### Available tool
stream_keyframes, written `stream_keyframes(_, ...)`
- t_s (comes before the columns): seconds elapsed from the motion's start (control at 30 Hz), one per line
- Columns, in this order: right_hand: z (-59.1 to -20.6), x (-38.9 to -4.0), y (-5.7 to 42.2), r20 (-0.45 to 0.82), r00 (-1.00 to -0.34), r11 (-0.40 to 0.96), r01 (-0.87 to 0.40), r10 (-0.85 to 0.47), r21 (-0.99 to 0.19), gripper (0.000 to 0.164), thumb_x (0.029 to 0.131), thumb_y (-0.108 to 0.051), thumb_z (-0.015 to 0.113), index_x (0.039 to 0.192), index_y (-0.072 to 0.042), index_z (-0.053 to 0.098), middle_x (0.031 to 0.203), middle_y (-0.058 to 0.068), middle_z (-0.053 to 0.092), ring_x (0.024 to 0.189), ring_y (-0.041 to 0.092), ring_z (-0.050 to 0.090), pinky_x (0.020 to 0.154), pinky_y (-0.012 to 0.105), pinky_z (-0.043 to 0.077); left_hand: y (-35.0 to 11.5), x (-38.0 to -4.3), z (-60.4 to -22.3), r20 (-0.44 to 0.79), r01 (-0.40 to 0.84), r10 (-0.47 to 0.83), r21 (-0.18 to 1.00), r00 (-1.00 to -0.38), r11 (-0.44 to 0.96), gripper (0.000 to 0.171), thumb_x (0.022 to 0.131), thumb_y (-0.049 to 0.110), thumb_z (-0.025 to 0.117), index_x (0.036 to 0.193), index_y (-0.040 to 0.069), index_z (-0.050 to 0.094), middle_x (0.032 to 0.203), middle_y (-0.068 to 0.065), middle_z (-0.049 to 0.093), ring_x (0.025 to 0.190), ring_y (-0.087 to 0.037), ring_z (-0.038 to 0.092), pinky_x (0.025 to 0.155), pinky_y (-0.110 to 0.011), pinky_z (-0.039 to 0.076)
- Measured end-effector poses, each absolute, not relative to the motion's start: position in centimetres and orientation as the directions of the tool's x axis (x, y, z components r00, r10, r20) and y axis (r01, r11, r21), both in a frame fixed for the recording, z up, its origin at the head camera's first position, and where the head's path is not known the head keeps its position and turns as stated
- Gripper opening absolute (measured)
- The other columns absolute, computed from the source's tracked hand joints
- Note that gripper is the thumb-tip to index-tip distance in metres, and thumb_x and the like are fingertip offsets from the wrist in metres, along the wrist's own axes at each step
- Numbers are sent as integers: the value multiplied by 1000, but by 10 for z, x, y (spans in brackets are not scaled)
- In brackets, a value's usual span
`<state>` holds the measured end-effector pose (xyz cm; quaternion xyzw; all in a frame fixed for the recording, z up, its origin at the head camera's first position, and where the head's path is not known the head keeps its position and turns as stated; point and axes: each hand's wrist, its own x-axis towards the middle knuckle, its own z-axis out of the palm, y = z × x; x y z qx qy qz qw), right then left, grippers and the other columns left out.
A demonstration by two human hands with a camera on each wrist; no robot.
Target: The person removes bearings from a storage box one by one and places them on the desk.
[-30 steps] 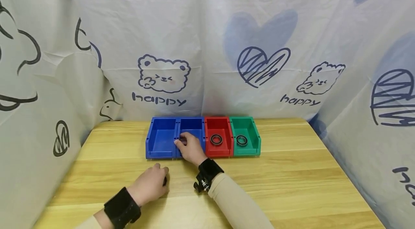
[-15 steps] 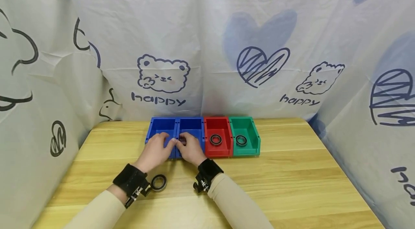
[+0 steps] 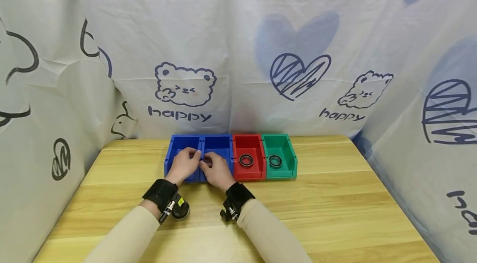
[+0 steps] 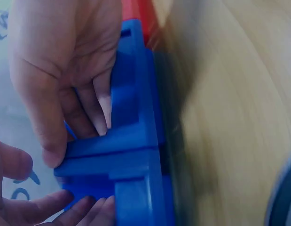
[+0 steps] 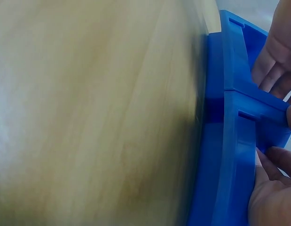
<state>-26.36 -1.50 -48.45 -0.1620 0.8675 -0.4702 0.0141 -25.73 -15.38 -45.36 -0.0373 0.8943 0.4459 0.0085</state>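
Observation:
My left hand (image 3: 184, 165) reaches into the leftmost blue bin (image 3: 183, 142). In the left wrist view its fingers lie inside that bin, and its thumb stands apart from the wall. The second blue bin (image 3: 219, 143) has my right hand (image 3: 219, 172) at it. My right thumb lies on the end of the paired walls (image 4: 103, 157) between the two bins, with the fingers inside, gripping there. A ring-shaped ball bearing (image 4: 282, 202) rests on the table in front, partly hidden under the left wrist gear in the head view.
Right of the blue bins stand a red bin (image 3: 238, 143) and a green bin (image 3: 268, 143) in the same row. One bearing (image 3: 246, 160) lies in the red bin, another bearing (image 3: 275, 161) in the green. A printed curtain (image 3: 238, 47) hangs behind the wooden table (image 3: 335, 205).
My left hand has left the bearing on the table and moved forward into the leftmost blue bin, beside my right hand. The right hand stays nearly in place.

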Motion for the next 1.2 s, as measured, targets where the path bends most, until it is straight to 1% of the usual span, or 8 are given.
stream_keyframes(0.17,-485,-264,-16,108,-951,514,-249,-289,-821,35,97,-26,59,125,-6,58,112,6,65,100,14,64,82,25,52,-152,-261,-459,-113,-136,-75,858,-991,496,41,101,23,45,129,-6,50,119,-23,57,103,-32,58,83,-41,49)
stream_keyframes(0.37,-485,-265,-15,105,-952,520,-247,-287,-818,36,97,-26,59,125,-5,58,113,6,65,100,15,63,82,26,52,-151,-266,-465,-124,-150,-87,879,-988,452,39,100,18,48,130,-7,49,116,-24,58,100,-31,59,81,-39,51)
stream_keyframes(0.57,-484,-265,-15,102,-952,528,-246,-287,-813,37,97,-27,58,127,-5,57,115,7,64,102,16,63,83,26,52,-153,-265,-467,-130,-152,-81,897,-988,415,42,100,19,49,133,-7,47,118,-24,56,101,-32,59,82,-39,51)
stream_keyframes(0.73,-483,-263,-15,117,-948,526,-264,-296,-808,38,96,-27,59,126,-4,57,115,9,65,102,18,64,82,27,53,-155,-265,-470,-128,-154,-91,900,-988,407,42,100,19,50,133,-6,47,120,-25,56,105,-33,57,84,-40,50)
stream_keyframes(0.83,-484,-263,-16,106,-948,522,-257,-301,-813,38,96,-28,60,126,-5,58,114,8,65,101,16,64,81,26,53,-156,-264,-472,-131,-160,-97,898,-987,409,42,100,20,50,134,-5,47,121,-24,56,106,-33,57,85,-40,50)
stream_keyframes(0.97,-486,-263,-17,92,-948,517,-245,-304,-820,38,95,-29,60,126,-7,58,114,7,65,101,15,64,81,25,53,-157,-263,-473,-129,-162,-108,895,-986,416,41,101,20,49,134,-4,47,121,-23,56,106,-32,57,84,-39,50)
stream_keyframes(1.2,-486,-264,-15,103,-952,526,-248,-289,-814,38,95,-29,60,126,-6,58,115,7,65,102,15,64,83,26,52,-153,-263,-473,-114,-146,-99,894,-988,423,41,101,20,48,134,-5,46,121,-23,55,105,-31,57,82,-39,51)
